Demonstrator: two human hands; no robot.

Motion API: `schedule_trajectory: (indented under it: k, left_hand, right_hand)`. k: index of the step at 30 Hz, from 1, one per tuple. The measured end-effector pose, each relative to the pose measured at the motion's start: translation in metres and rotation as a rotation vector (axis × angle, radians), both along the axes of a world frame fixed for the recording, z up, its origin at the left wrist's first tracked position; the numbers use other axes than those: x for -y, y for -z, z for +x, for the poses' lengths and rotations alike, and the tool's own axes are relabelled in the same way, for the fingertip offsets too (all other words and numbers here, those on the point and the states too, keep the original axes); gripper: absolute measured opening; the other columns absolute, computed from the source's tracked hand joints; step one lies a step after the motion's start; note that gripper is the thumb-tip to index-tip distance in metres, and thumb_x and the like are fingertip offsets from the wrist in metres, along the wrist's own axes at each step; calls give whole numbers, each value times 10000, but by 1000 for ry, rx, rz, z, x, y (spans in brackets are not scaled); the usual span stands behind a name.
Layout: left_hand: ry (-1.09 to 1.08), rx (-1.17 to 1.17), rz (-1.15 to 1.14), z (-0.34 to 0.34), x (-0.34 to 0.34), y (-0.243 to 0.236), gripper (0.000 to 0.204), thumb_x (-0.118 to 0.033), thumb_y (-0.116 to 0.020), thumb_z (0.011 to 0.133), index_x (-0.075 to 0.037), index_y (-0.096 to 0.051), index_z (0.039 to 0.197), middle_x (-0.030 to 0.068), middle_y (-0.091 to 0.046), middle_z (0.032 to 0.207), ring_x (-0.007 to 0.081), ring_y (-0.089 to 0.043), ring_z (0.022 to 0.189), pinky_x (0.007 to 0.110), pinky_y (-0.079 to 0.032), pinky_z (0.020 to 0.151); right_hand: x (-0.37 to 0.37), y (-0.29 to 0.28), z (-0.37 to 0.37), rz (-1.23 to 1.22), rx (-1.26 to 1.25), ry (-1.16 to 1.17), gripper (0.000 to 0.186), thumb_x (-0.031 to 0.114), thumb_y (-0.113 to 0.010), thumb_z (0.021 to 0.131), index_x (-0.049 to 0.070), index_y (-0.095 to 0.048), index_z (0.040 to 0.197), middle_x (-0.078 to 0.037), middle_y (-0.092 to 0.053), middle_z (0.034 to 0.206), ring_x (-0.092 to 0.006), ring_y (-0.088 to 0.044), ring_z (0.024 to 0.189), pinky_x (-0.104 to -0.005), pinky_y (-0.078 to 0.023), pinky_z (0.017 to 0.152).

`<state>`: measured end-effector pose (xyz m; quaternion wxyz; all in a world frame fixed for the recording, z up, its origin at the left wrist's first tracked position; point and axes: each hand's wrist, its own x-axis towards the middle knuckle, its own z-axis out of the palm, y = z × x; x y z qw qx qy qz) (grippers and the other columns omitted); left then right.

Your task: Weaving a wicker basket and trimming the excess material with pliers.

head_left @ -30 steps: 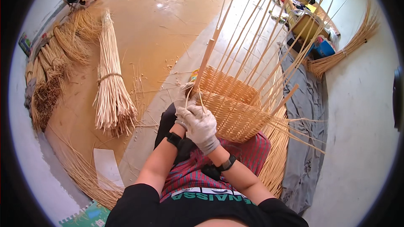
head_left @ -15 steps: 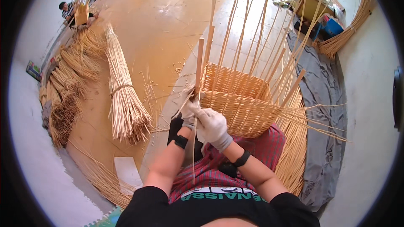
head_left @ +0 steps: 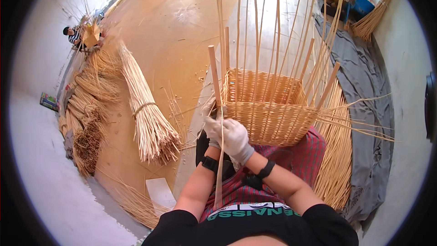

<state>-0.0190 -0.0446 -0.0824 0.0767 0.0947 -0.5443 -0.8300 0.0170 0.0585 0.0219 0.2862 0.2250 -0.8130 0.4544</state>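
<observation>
A half-woven wicker basket (head_left: 273, 120) rests at my lap, its thin upright stakes rising high and thicker wooden posts at its corners. At its near left corner, below a wooden post (head_left: 214, 75), both my gloved hands are close together. My right hand (head_left: 234, 139) is closed on a pale flat wicker strand (head_left: 219, 177) that hangs down toward my shirt. My left hand (head_left: 211, 127), partly covered by the right, is closed against the corner; what lies in its fingers is hidden. Loose strand ends (head_left: 359, 123) stick out from the basket's right side.
A tied bundle of peeled rods (head_left: 148, 109) lies on the floor to the left. Beyond it are several darker bundles (head_left: 86, 123) along the wall and a seated person (head_left: 75, 34). More rods (head_left: 337, 155) and a grey cloth (head_left: 368, 109) lie to the right.
The whole view has shifted, so the surroundings sit further right. My hands stay at the basket's corner, now closer together, with the right index finger less extended. The strand still hangs down.
</observation>
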Motion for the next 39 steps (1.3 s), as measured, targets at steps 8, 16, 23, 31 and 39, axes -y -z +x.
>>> schedule_trajectory:
  k: [8,16,23,31,39]
  left_hand:
    - [-108,-125,84,-9,-3,-32,394,-44,-798,905,19,-671,1273,108,-712,1221,165,-679,1029,324,-562,909]
    - [340,-104,-301,-41,40,-88,360,-3,-769,915,18,-675,1263,99,-728,1136,159,-690,1000,302,-570,932]
    - [808,-69,-453,-86,69,-98,299,-61,-763,942,-15,-679,1225,-4,-661,1027,109,-613,891,262,-540,847]
    - [505,-13,-414,-57,40,-78,209,-19,-683,956,-32,-692,1165,-14,-672,1061,89,-606,986,272,-527,881]
    - [529,113,-376,-60,43,-80,220,-17,-703,942,-42,-708,1160,12,-703,1050,105,-623,952,276,-542,866]
  right_hand:
    - [-28,6,-21,137,-116,-10,240,148,-687,880,134,-762,1108,-24,-733,920,-229,-712,821,-347,-583,695]
    - [-47,37,-37,-1028,746,-56,207,130,-705,1010,29,-763,1181,-30,-758,924,-81,-677,786,-236,-568,713]
    - [-54,27,-34,-943,713,83,187,143,-732,981,67,-770,1147,-71,-779,971,-118,-714,792,-256,-564,662]
    - [-30,-25,-105,8,19,289,413,-25,-638,923,89,-673,1318,-195,-721,1171,-364,-717,956,-405,-593,836]
    - [-109,18,-7,68,90,163,475,-101,-555,890,101,-689,1298,-164,-699,1148,-338,-686,1054,-415,-565,928]
